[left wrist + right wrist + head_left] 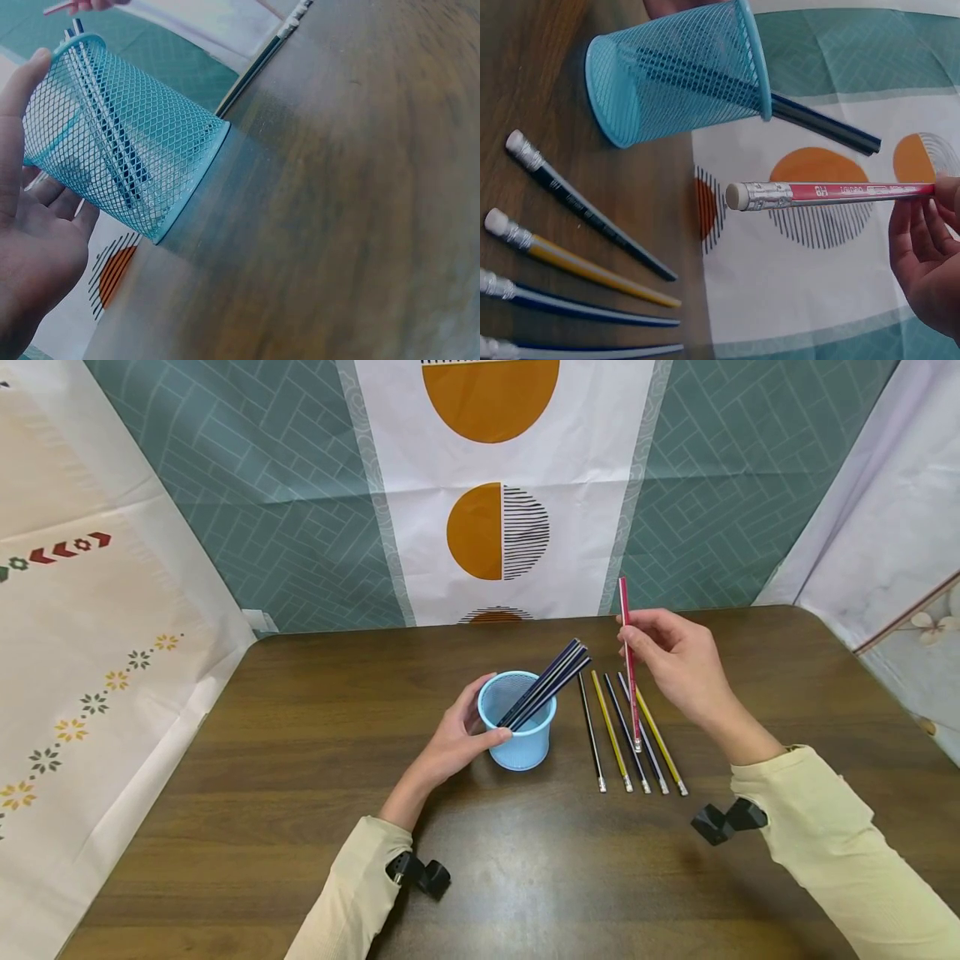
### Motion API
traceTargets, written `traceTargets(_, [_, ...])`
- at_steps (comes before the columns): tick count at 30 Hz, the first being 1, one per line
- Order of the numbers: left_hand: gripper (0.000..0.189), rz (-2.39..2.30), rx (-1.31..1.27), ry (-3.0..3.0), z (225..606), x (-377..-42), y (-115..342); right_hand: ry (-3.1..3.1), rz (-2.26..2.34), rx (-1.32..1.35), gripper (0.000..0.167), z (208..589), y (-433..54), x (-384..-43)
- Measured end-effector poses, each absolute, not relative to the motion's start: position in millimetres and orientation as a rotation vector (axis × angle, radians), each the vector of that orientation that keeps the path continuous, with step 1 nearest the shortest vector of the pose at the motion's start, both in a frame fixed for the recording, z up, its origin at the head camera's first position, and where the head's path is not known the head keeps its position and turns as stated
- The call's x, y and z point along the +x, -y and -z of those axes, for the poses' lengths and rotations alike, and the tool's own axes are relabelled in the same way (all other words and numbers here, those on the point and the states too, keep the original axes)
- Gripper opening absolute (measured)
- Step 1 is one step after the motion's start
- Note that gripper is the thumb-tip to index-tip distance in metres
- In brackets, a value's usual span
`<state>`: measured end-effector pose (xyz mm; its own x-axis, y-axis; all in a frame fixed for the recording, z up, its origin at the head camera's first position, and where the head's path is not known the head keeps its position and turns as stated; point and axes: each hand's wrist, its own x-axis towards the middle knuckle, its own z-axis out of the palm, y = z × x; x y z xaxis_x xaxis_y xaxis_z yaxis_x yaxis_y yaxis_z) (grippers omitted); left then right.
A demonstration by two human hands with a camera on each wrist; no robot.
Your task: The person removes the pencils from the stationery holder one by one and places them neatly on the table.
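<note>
My left hand (453, 742) holds a light blue mesh pencil cup (522, 753) upright on the table, its thumb at the rim and fingers around the far side. Several dark pencils (546, 683) lean in the cup toward the right. Above the table, my right hand (681, 664) pinches a red pencil (832, 192) near its upper end, eraser end down. Below that pencil lies a row of pencils with white erasers toward me: a black pencil (591, 731), a yellow pencil (612, 735), a dark blue pencil (628, 735), a silver-blue one and another yellow pencil (663, 745).
The brown wooden table (300, 760) runs to a hanging cloth (300, 510) at the back, green with a white panel of orange circles. Patterned white cloths hang at the left (97, 635) and right. Black wrist cameras (418, 872) sit on both sleeves.
</note>
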<state>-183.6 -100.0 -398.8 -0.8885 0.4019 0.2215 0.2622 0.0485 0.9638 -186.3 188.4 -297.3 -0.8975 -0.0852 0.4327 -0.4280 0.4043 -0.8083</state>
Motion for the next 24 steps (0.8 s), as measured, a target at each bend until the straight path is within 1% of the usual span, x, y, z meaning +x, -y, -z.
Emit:
traceTargets(11, [0.075, -1.994, 0.717, -2.179, 397, -183, 100, 2.525, -1.364, 0.356, 0.029, 311, -200, -191])
traceTargets(24, [0.073, -1.981, 0.693, -2.187, 398, -183, 99, 2.608, -1.287, 0.276, 0.032, 328, -213, -195])
